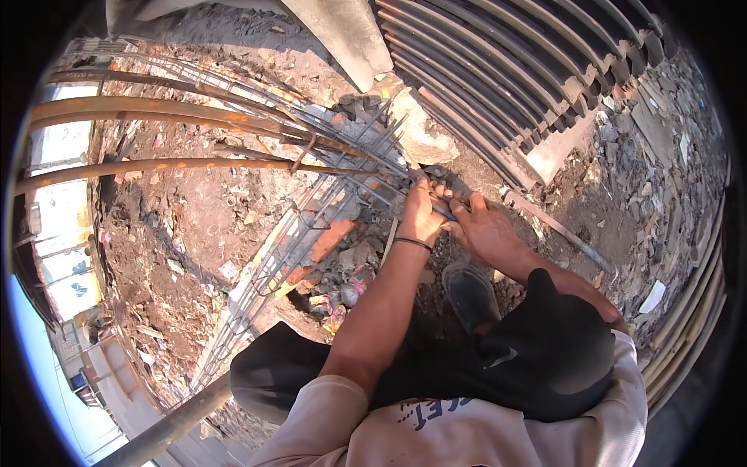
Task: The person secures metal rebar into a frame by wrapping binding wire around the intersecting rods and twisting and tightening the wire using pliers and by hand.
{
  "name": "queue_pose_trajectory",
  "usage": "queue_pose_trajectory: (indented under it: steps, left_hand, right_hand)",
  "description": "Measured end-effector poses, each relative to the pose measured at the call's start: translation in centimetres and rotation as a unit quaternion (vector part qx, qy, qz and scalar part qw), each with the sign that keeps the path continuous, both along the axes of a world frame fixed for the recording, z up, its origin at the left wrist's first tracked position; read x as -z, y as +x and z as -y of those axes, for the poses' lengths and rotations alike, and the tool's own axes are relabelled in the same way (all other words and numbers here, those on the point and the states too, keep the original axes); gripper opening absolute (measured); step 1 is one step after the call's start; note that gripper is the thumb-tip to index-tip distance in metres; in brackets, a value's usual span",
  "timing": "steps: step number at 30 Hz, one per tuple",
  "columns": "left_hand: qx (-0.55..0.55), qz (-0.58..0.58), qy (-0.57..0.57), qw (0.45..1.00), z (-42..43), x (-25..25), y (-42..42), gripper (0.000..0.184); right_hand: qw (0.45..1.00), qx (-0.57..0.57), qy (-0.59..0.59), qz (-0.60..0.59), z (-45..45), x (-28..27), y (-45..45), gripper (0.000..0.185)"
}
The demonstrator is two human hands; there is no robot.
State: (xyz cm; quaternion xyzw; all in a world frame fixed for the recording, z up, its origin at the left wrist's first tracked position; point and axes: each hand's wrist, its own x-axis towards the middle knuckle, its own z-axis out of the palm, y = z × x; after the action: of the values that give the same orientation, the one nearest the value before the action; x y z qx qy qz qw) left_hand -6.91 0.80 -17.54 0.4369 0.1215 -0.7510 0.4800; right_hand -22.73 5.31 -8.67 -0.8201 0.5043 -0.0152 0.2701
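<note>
My left hand (pixel 422 216), with a dark band at the wrist, is closed around a thin steel rod (pixel 442 209) at the near end of a rebar cage (pixel 289 247). Just to its right, my right hand (pixel 485 230) has its fingers curled over the same rod. The two hands almost touch, and they hide much of the rod. Beyond my fingers, several bare bar ends (pixel 387 138) of the cage stick out. The cage runs off to the lower left over the rubble.
Long rusty bars (pixel 194 165) cross the upper left. Dark ribbed panels (pixel 498 70) are stacked at the upper right. A loose bar (pixel 566 230) lies right of my hands. Broken brick (pixel 333 240) and litter surround my shoe (pixel 470 296). Several pipes (pixel 692 311) line the right edge.
</note>
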Motion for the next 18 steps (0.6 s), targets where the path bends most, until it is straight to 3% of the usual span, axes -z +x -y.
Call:
queue_pose_trajectory:
  steps: [3, 5, 6, 7, 8, 11, 12, 13, 14, 15, 18]
  left_hand:
    - [0.008, 0.008, 0.017, 1.000, -0.8, -1.7, 0.6, 0.043]
    - [0.026, -0.047, -0.024, 0.998, -1.1, -0.9, 1.5, 0.044]
    - [0.053, 0.018, -0.013, 0.998, -1.2, -2.9, 1.1, 0.042]
    - [0.081, 0.082, -0.001, 0.993, -1.2, -4.0, 1.0, 0.042]
    - [0.057, 0.049, -0.010, 0.997, -1.2, -4.0, 1.3, 0.041]
    - [-0.004, -0.005, -0.031, 0.999, -1.0, -3.0, 1.2, 0.036]
    - [-0.038, 0.009, -0.018, 0.999, -0.8, -4.1, 0.5, 0.030]
    - [-0.040, 0.007, -0.018, 0.999, -1.0, -2.7, 0.3, 0.030]
    - [-0.066, -0.022, -0.044, 0.997, -1.1, -1.0, 0.1, 0.030]
    - [-0.092, -0.052, -0.069, 0.992, -1.0, -0.6, 0.0, 0.032]
    - [-0.087, -0.039, -0.067, 0.993, -0.5, 0.5, -0.2, 0.035]
  right_hand:
    - [0.995, 0.023, -0.047, 0.080, -0.2, 3.8, 0.1, 0.038]
    - [0.986, 0.053, -0.082, 0.135, 0.2, 5.1, -0.2, 0.034]
    - [0.910, 0.200, 0.178, 0.315, 1.0, 4.9, -0.4, 0.032]
    - [0.719, 0.323, 0.416, 0.453, 1.6, 4.9, -0.5, 0.034]
    - [0.588, 0.371, 0.499, 0.517, 1.9, 5.1, -0.6, 0.036]
    - [0.568, 0.395, 0.540, 0.479, 2.2, 2.5, -0.3, 0.035]
    - [0.636, 0.352, 0.535, 0.431, 2.1, 2.7, -0.5, 0.035]
    - [0.637, 0.351, 0.535, 0.429, 1.3, 2.8, -0.3, 0.035]
    - [0.866, 0.248, 0.270, 0.341, 0.3, 3.0, -0.1, 0.039]
    - [0.972, 0.109, -0.032, 0.206, -0.2, 2.4, 0.2, 0.046]
    - [0.995, 0.037, 0.026, 0.085, 0.9, -0.1, -0.5, 0.048]
